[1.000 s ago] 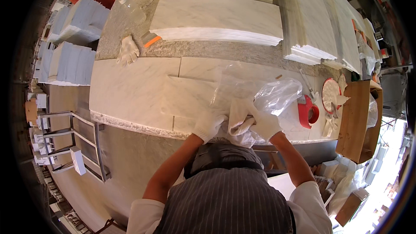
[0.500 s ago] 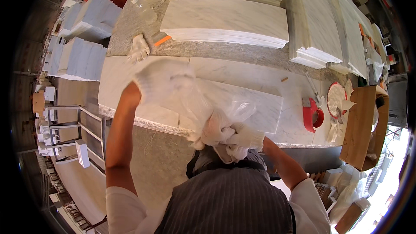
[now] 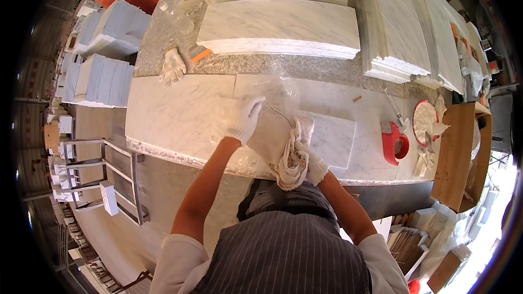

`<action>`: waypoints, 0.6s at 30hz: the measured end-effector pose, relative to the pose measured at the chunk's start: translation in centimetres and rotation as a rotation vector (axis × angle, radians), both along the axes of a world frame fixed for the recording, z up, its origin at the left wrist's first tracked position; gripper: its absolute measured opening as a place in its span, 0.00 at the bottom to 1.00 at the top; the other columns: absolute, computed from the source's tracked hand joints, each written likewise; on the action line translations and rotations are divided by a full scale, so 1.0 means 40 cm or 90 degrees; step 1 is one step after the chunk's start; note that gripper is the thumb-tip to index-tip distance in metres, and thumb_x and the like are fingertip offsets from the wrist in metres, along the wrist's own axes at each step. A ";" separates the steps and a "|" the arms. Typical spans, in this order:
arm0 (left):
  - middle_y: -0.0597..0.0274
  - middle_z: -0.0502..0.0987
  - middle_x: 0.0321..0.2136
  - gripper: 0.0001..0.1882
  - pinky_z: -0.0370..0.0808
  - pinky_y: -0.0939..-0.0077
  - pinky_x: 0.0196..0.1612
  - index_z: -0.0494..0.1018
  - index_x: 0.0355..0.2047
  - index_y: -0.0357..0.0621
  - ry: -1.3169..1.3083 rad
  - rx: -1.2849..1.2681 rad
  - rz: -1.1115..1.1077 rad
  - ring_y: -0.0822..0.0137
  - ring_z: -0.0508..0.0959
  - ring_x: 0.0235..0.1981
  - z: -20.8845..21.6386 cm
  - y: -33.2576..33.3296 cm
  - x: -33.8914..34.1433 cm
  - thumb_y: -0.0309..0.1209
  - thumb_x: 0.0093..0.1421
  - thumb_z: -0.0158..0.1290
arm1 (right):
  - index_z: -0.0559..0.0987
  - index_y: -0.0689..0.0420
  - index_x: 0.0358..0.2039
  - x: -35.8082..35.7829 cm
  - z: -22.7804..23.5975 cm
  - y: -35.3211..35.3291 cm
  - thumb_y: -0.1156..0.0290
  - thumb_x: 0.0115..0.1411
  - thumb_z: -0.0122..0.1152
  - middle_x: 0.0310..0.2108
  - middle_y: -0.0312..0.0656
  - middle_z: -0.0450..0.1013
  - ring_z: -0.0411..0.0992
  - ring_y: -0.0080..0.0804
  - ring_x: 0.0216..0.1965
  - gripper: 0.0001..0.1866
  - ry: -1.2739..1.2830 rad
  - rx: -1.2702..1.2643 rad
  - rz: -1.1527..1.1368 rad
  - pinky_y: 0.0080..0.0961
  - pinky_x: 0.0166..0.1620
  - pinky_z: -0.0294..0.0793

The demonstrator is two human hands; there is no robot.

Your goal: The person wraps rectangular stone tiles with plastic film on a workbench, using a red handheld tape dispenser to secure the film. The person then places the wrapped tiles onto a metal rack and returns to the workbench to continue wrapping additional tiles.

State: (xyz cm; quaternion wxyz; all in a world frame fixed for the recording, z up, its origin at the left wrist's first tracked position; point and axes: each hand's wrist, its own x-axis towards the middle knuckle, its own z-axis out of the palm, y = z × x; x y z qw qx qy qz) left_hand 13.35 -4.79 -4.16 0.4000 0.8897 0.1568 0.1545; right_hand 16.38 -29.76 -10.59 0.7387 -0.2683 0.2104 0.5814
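Two white-gloved hands in the head view, both over the near side of the bench (image 3: pixel 234 64). Right hand (image 3: pixel 316 169) clamped on a bunched white cloth (image 3: pixel 294 158); cloth sits at the bench's front edge, before the wearer's waist, just left of that hand. Left hand (image 3: pixel 246 120) raised apart from it, farther in and to the left; cannot tell whether its fingers grip anything. Clear plastic film (image 3: pixel 283 84) shows just beyond the left hand, partly over pale marble. Small marble slab (image 3: pixel 335 139) lies flat to the right of the cloth. Farther right: red tape dispenser (image 3: pixel 389 144), red-rimmed round container (image 3: pixel 424 118) with white contents, open cardboard box (image 3: pixel 449 158). Far left: loose white glove (image 3: pixel 173 66), near an orange-edged scraper (image 3: pixel 201 55). Marble slab stack (image 3: pixel 278 24) behind.
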 end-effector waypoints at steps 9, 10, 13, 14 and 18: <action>0.52 0.75 0.48 0.20 0.71 0.62 0.55 0.73 0.54 0.49 0.211 0.063 -0.007 0.50 0.73 0.52 -0.027 -0.046 -0.051 0.29 0.61 0.52 | 0.66 0.62 0.60 0.135 0.144 -0.385 0.68 0.56 0.68 0.54 0.48 0.72 0.73 0.37 0.54 0.33 -0.698 -0.274 0.086 0.34 0.54 0.76; 0.53 0.75 0.49 0.22 0.71 0.61 0.55 0.72 0.56 0.51 0.249 0.113 -0.029 0.50 0.73 0.51 -0.006 -0.052 -0.035 0.32 0.60 0.54 | 0.66 0.61 0.60 0.154 0.197 -0.395 0.66 0.57 0.67 0.54 0.47 0.71 0.73 0.38 0.53 0.33 -0.517 -0.249 -0.073 0.37 0.53 0.77; 0.58 0.74 0.43 0.27 0.70 0.57 0.49 0.72 0.55 0.61 0.249 0.268 -0.036 0.53 0.73 0.46 -0.004 -0.090 -0.005 0.45 0.54 0.60 | 0.66 0.59 0.61 0.188 0.265 -0.453 0.58 0.61 0.64 0.57 0.45 0.70 0.72 0.40 0.54 0.32 -0.457 -0.255 -0.290 0.41 0.53 0.77; 0.60 0.74 0.40 0.29 0.69 0.56 0.46 0.73 0.54 0.64 0.230 0.321 -0.028 0.55 0.73 0.44 -0.007 -0.101 0.000 0.51 0.51 0.62 | 0.66 0.60 0.61 0.193 0.274 -0.469 0.57 0.61 0.63 0.57 0.44 0.69 0.71 0.40 0.54 0.32 -0.441 -0.232 -0.324 0.41 0.53 0.77; 0.62 0.73 0.44 0.35 0.67 0.53 0.48 0.74 0.52 0.63 0.234 0.453 0.001 0.56 0.71 0.46 -0.041 -0.131 0.014 0.58 0.45 0.63 | 0.66 0.61 0.62 0.204 0.307 -0.383 0.57 0.58 0.67 0.57 0.46 0.69 0.72 0.42 0.52 0.36 -0.488 -0.427 -0.061 0.43 0.52 0.75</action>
